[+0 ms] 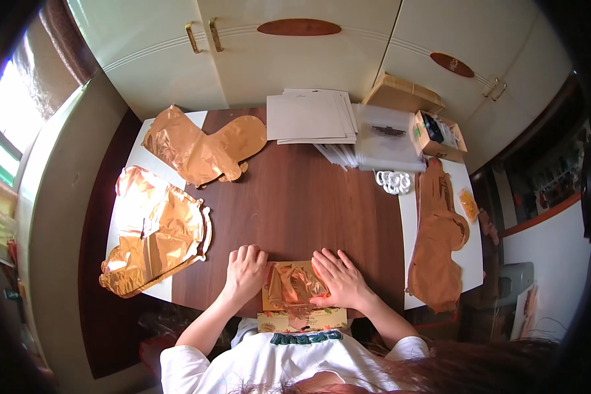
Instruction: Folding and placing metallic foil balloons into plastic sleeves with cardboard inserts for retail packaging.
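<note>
A folded copper-coloured foil balloon lies flat at the near edge of the table, on a yellowish printed card whose lower part sticks out towards me. My right hand rests flat with its fingers spread over the right side of the foil, pressing on it. At the foil's left edge is my left hand, its fingers curled together with the knuckles up. Whatever its fingertips and thumb may grip is hidden beneath the hand.
Shiny flat foil balloons lie at the left, with matte ones behind. Further balloons lie right, near a small yellow packet. White cards, clear plastic bags, white ribbon coils and an open box stand at the back.
</note>
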Demonstrator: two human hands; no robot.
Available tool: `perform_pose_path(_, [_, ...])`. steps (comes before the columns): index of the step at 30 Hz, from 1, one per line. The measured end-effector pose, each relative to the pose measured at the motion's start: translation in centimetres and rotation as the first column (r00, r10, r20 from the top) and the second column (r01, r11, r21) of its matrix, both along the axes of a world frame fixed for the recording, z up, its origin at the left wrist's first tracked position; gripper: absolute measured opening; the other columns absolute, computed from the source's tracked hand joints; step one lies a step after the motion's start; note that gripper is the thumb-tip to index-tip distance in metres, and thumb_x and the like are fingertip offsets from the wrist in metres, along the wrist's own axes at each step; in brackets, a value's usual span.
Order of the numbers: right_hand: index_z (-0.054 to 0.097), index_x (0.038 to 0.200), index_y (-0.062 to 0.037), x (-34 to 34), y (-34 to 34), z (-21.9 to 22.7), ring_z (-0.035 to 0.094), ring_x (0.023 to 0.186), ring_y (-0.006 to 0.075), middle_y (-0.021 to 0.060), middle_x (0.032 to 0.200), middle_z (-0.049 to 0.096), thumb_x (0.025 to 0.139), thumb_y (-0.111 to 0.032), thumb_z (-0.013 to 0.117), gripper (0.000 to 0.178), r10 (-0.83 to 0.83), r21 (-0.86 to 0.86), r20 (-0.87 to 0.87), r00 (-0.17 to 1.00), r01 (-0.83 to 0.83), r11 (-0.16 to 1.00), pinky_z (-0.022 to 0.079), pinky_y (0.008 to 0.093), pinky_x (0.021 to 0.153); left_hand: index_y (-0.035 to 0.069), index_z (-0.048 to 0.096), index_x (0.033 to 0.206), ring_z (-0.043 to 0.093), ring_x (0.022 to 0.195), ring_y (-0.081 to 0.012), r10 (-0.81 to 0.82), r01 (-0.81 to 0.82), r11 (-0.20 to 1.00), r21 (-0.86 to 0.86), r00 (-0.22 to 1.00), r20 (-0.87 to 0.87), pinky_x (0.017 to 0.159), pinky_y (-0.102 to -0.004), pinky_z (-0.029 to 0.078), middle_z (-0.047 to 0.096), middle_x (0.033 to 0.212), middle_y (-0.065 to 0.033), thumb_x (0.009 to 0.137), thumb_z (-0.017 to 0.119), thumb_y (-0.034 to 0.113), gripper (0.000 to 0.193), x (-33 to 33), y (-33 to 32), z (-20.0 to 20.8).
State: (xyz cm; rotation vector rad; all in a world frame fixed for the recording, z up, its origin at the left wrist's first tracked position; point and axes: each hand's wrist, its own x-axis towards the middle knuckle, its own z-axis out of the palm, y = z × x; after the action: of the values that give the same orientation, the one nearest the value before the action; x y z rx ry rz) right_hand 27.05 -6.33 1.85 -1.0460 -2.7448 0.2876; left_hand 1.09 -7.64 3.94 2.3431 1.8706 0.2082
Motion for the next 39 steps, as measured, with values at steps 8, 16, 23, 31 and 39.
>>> perform_pose_path(8, [0.037,0.136,-0.0022,0.0,0.1,0.0,0.026,0.135,0.024,0.0102,0.144,0.032,0.069,-0.068,0.057,0.096,0.004,-0.021,0.057,0.998,-0.002,1.0,0.017,0.0429,0.112,-0.007,0.036,0.132,0.026,0.134,-0.0359,-0.307,0.31,0.951,0.006,0.938,0.161,0.109,-0.0472,0.021,0.031,0.141,-0.0255,0.086,0.053,0.044,0.071,4.3,-1.7,-1.1])
perform_pose_path(16, [0.034,0.136,0.0005,0.0,0.2,1.2,0.022,0.137,0.0275,0.0144,0.145,0.028,0.076,-0.055,0.059,0.085,-0.022,-0.158,-0.05,0.998,0.014,0.987,0.015,0.046,0.111,-0.007,0.036,0.133,0.025,0.135,-0.0324,-0.307,0.307,0.952,0.005,0.951,-0.022,0.11,-0.0473,0.015,0.033,0.141,-0.0225,0.085,0.038,0.061,0.084,4.8,-1.9,-1.1])
perform_pose_path(23, [0.033,0.137,0.0006,-2.1,-0.8,-0.2,0.026,0.135,0.0269,0.0156,0.144,0.031,0.089,-0.038,0.048,0.064,-0.04,-0.005,0.056,0.998,0.041,0.999,0.016,0.0471,0.111,-0.005,0.033,0.135,0.024,0.136,-0.0334,-0.302,0.303,0.953,0.012,0.952,-0.043,0.111,-0.0481,0.012,0.031,0.142,-0.0223,0.084,0.041,0.054,0.079,4.9,-1.8,-1.6])
perform_pose_path(31, [0.033,0.137,0.001,-1.0,-1.3,-0.1,0.027,0.135,0.029,0.0173,0.143,0.032,0.087,-0.042,0.051,0.069,-0.087,-0.027,0.023,0.996,0.087,0.996,0.017,0.0467,0.11,-0.006,0.032,0.136,0.023,0.136,-0.0318,-0.242,0.244,0.969,-0.049,0.97,0.035,0.111,-0.0487,0.012,0.03,0.143,-0.0217,0.083,0.046,0.048,0.077,3.5,-2.2,-1.0])
perform_pose_path(39, [0.025,0.14,0.0027,-0.7,-1.0,-0.2,0.02,0.138,0.0281,0.018,0.148,0.022,0.07,-0.076,0.048,0.108,-0.059,-0.041,0.1,0.993,0.064,0.997,0.012,0.0488,0.111,-0.004,0.031,0.137,0.023,0.137,-0.0285,-0.171,0.172,0.981,-0.088,0.985,0.011,0.109,-0.0536,0.011,0.029,0.145,-0.0174,0.089,0.042,0.045,0.069,0.7,-2.1,-1.0])
